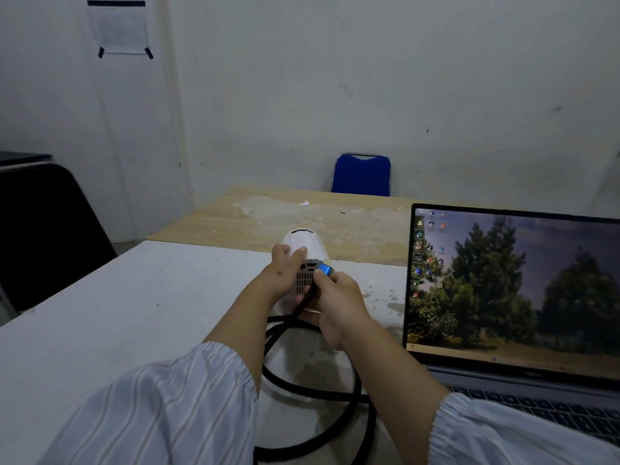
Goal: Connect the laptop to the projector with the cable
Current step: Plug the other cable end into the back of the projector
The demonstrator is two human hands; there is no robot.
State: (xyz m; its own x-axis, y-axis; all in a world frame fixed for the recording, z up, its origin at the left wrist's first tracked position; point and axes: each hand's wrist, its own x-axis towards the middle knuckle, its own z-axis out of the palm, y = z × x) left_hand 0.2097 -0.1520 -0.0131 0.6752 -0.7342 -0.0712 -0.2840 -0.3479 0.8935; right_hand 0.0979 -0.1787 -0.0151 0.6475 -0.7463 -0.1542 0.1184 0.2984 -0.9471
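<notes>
A small white projector point(303, 241) stands mid-table with its grey vented rear panel facing me. My left hand point(283, 273) grips its left side and top. In my right hand point(339, 302) I pinch the blue plug point(324, 269) of a thick black cable point(312, 401), the plug held at the upper right corner of the rear panel, beside a dark port. The cable loops in coils on the table under my forearms. An open laptop point(513, 290) stands at the right, its screen lit with a tree wallpaper.
The white table point(100, 317) meets a worn wooden table point(268, 213) behind it. A blue chair point(361, 176) stands at the far wall, a black chair point(50, 229) at the left. A paper sheet point(117, 28) is taped to the wall.
</notes>
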